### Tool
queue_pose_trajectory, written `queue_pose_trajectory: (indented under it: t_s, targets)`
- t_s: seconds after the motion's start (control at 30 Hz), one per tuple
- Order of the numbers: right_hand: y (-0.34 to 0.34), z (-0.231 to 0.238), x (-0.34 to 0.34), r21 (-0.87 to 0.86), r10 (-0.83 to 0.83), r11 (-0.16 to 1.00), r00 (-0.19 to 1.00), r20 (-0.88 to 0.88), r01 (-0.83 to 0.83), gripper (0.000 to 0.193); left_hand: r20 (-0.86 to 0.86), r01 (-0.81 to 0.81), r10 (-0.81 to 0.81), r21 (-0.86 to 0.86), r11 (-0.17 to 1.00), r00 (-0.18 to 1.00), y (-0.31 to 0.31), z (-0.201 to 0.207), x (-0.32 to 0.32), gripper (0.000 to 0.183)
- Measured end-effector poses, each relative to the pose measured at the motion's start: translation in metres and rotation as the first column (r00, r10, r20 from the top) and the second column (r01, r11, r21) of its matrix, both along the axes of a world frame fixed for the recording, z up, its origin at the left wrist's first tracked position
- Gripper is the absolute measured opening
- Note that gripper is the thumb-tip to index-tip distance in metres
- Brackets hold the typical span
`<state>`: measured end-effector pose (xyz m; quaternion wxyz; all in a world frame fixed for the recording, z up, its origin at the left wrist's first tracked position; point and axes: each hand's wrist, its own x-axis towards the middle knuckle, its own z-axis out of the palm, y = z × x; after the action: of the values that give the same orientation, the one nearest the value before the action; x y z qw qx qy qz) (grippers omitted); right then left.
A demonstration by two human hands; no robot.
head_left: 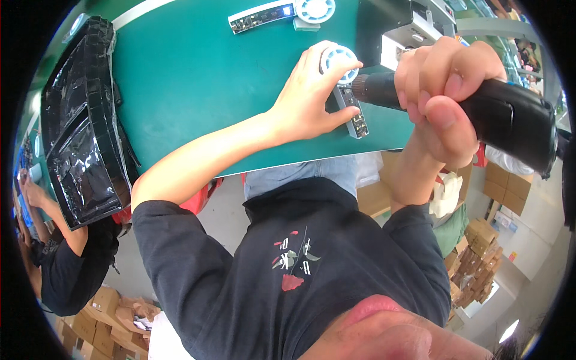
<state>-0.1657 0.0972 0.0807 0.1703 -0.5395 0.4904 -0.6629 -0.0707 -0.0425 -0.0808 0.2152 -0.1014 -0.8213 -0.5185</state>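
My left hand (300,99) grips a small part on the green table, its fingers and thumb around both ends. That part has a white round head with pale blue spokes (339,66) and a narrow handle carrying a circuit board (357,124). In my right hand (447,90) is a black electric screwdriver (513,114), held nearly level with the fingers wrapped round its body. Its ribbed nose points left, right beside the round head; the bit's tip is hidden, so contact cannot be told. A similar spoked part with a board (262,18) lies at the far edge.
A black and white machine (414,30) stands at the far right of the table (192,78). Along the left side is a bin wrapped in shiny black plastic (75,132). Another person's arm (69,234) shows beyond it. Cardboard boxes (480,255) are stacked behind on the right.
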Motion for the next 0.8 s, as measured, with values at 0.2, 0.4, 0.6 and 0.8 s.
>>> queue_pose_trajectory:
  t_s: [0.2,0.4,0.6,0.8]
  targets:
    - [-0.001,-0.005,0.001,-0.031,0.041,0.999,0.999,0.006,-0.041,0.028,0.01,-0.005,0.005,-0.008,1.0,1.0,0.0,0.002,-0.001,0.08]
    - [0.005,-0.007,-0.001,-0.052,-0.045,0.998,0.999,0.022,0.046,0.027,0.046,0.023,-0.022,-0.02,1.0,0.999,-0.003,0.003,-0.004,0.079]
    - [0.061,0.052,-0.017,-0.199,-0.547,0.753,0.765,0.339,0.627,0.021,-0.02,-0.078,0.076,-0.129,0.989,0.997,0.001,0.007,0.001,0.081]
    - [0.071,0.096,-0.029,-0.529,-0.732,0.458,0.641,0.232,0.714,0.024,-0.344,-0.171,0.037,-0.369,0.913,0.938,0.001,0.017,0.014,0.056]
